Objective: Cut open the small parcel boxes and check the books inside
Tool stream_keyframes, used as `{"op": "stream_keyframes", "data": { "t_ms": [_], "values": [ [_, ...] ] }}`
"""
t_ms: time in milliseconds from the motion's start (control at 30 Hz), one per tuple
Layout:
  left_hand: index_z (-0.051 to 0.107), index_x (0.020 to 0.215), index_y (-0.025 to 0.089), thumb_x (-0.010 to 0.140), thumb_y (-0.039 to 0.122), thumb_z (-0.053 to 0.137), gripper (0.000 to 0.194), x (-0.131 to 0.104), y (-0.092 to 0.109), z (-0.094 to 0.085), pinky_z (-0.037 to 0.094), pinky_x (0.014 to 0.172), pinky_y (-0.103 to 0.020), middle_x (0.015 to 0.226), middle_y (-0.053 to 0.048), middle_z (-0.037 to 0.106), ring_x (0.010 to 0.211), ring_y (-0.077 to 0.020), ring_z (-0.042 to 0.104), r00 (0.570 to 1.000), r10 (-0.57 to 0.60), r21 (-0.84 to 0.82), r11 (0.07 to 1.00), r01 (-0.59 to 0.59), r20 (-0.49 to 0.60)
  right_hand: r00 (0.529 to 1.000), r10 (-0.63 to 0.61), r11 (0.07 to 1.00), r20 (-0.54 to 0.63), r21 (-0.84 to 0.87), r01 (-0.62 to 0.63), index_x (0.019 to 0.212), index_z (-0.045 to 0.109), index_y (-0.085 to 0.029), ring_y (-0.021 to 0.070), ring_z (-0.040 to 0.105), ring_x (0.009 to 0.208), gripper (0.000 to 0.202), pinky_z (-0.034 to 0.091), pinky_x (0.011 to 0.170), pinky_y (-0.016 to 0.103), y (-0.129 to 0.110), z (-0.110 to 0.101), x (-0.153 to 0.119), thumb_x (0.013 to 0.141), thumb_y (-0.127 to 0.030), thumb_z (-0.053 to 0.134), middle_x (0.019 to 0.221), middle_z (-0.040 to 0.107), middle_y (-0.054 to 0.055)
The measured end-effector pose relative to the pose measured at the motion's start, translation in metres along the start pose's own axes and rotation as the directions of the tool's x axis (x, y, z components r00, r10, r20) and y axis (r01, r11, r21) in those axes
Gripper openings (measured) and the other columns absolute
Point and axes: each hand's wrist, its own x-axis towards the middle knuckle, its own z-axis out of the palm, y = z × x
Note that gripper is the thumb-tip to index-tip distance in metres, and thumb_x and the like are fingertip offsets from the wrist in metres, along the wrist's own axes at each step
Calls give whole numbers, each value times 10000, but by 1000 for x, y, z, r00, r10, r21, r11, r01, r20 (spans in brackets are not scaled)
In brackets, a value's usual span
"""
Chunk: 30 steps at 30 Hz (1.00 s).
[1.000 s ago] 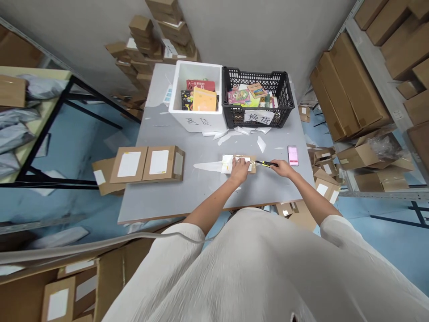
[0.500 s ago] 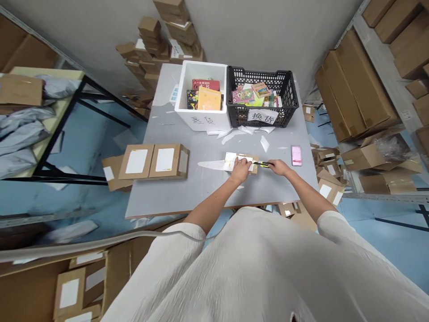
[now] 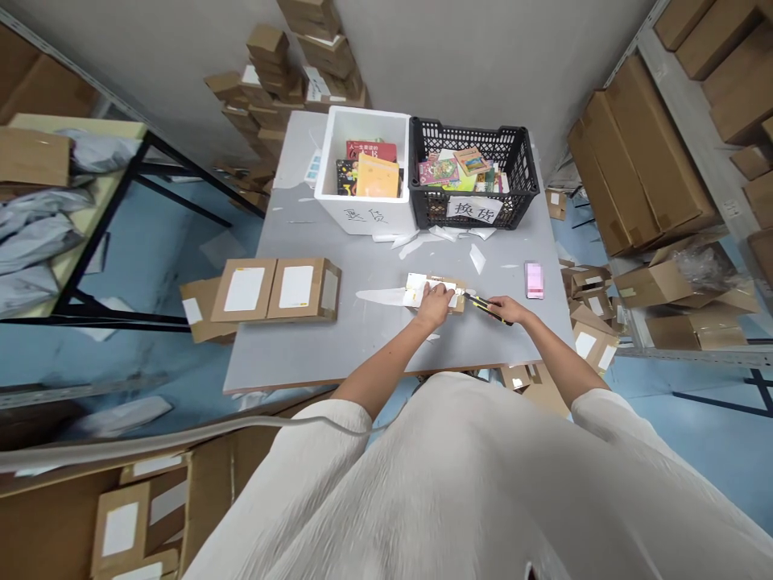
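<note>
A small cardboard parcel [image 3: 460, 305] with a white label [image 3: 415, 283] lies near the front middle of the grey table. My left hand [image 3: 436, 306] rests on top of it, fingers spread over the label. Closed around a black and yellow cutter [image 3: 483, 305], my right hand [image 3: 507, 309] is just right of the parcel. The cutter's tip points up and left at the parcel's right end; whether it touches is too small to tell.
Behind stand a white bin [image 3: 378, 216] and a black crate [image 3: 432, 208], both holding books. Two labelled boxes [image 3: 296, 287] sit at the left, a phone [image 3: 535, 279] at the right. Paper scraps [image 3: 477, 258] lie before the crate.
My right hand has shifted slightly right and down, and the cutter has turned from nearly level to slanting, its back end now lower right. My left hand has stayed on the parcel.
</note>
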Motion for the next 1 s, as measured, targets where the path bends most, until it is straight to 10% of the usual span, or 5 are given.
{"op": "stream_keyframes", "data": {
  "t_ms": [1000],
  "values": [
    [691,1445,243,950,190,804,511,-3,-2,6,223,1432,-633,1381,-150,664,1376,-353,671,994,69,-2,998,-69,-80,1000,-27,990,-10,135,28,865,684,-226,130,487,584,392,397,524,258,12,14,-2,959,-606,705,752,641,-9]
  ]
}}
